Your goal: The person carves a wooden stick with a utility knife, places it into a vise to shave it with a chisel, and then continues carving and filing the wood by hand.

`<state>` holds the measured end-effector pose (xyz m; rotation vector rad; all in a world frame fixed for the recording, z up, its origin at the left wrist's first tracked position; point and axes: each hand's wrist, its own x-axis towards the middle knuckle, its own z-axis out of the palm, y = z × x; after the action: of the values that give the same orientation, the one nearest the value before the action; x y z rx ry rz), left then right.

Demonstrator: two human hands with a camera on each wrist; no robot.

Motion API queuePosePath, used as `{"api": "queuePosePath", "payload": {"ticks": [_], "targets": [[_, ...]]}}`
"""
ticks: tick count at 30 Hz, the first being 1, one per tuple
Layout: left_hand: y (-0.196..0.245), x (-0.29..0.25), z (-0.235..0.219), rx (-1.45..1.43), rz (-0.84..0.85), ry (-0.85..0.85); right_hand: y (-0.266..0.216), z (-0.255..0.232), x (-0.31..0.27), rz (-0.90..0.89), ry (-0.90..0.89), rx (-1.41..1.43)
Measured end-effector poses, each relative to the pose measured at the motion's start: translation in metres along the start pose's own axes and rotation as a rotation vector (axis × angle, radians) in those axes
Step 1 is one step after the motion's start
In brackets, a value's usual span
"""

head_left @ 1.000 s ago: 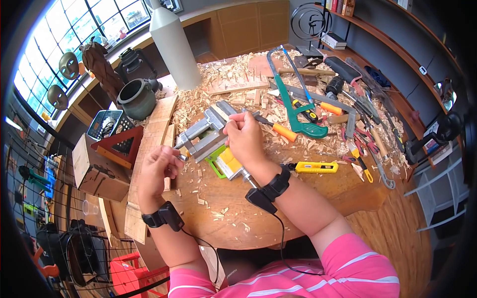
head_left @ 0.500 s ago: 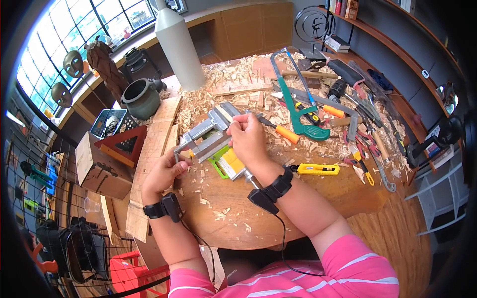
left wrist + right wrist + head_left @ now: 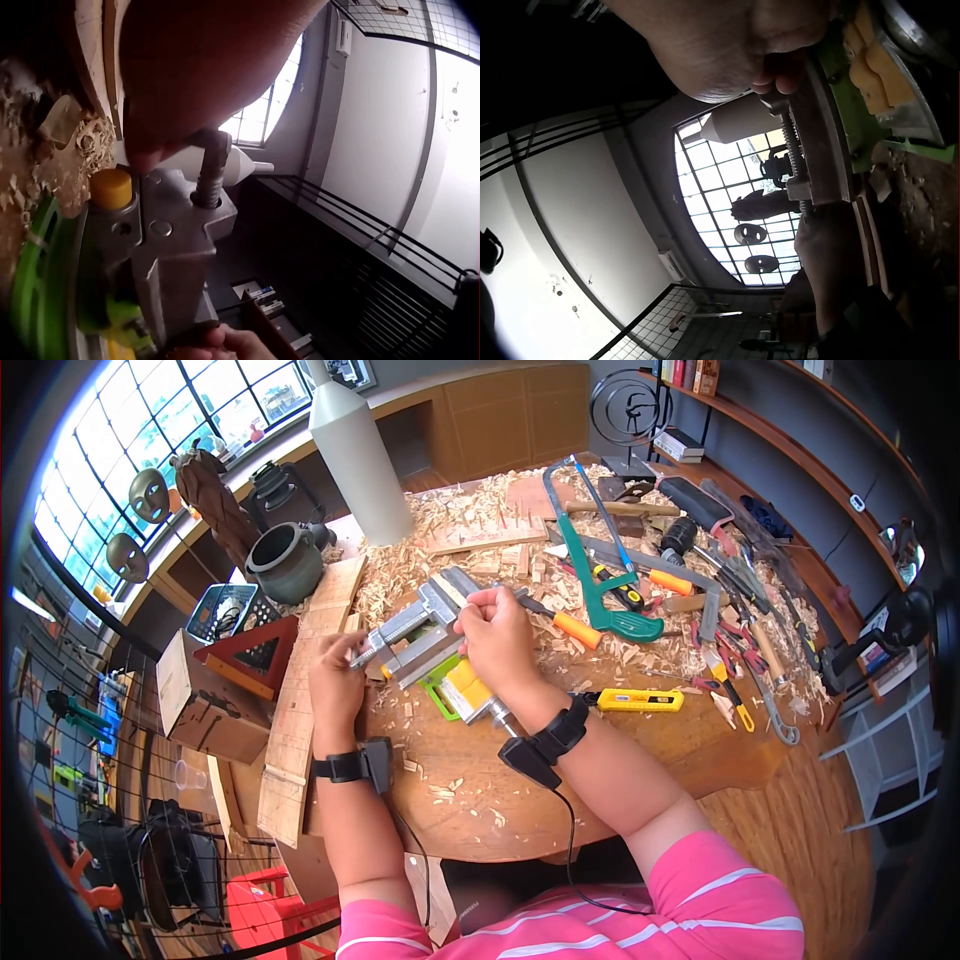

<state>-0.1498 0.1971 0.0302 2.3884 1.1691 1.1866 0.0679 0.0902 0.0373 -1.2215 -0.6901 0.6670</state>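
Note:
A grey metal bench vise (image 3: 420,630) with a long threaded screw stands on a green and yellow base (image 3: 440,685). My left hand (image 3: 338,670) is at the near end of the screw, its fingers curled round the crank handle (image 3: 214,142). Over the far side of the vise, my right hand (image 3: 497,640) has thumb and fingers pinched together at the jaws. A pale, thin wooden strip (image 3: 447,592) lies between the jaws and runs toward those fingertips, which hide its end. A yellow knob (image 3: 111,188) shows beside the screw in the left wrist view.
Wood shavings (image 3: 460,510) cover the table's far half. To the right lie a green hacksaw (image 3: 595,600), an orange-handled tool (image 3: 575,628), a yellow utility knife (image 3: 640,701) and several other tools. Boards (image 3: 310,660) and a wooden box (image 3: 205,695) line the left edge.
My left hand has moved up and over the crank handle from below and beside it, and the handle has turned. My right hand stays at the vise's jaws.

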Motion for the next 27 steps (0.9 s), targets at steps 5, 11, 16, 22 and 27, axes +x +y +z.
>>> {"api": "queuePosePath", "payload": {"ticks": [5, 11, 16, 22, 27], "targets": [[-0.024, -0.001, -0.003, -0.582, -0.597, -0.172, -0.003, -0.001, 0.002, 0.01, 0.002, 0.011], [0.0, -0.003, -0.034, -1.133, -0.37, -0.087, -0.004, -0.001, 0.001, 0.016, 0.012, -0.003], [0.011, -0.005, -0.038, -0.944, -0.194, -0.238, 0.005, 0.001, 0.004, -0.058, 0.031, -0.056], [0.023, -0.007, -0.043, -0.944, -0.592, -0.208, -0.003, -0.002, -0.001, -0.021, 0.003, -0.022], [-0.002, -0.012, -0.04, -0.862, -0.618, -0.424, 0.0, -0.003, 0.002, -0.005, -0.019, 0.002]]}}
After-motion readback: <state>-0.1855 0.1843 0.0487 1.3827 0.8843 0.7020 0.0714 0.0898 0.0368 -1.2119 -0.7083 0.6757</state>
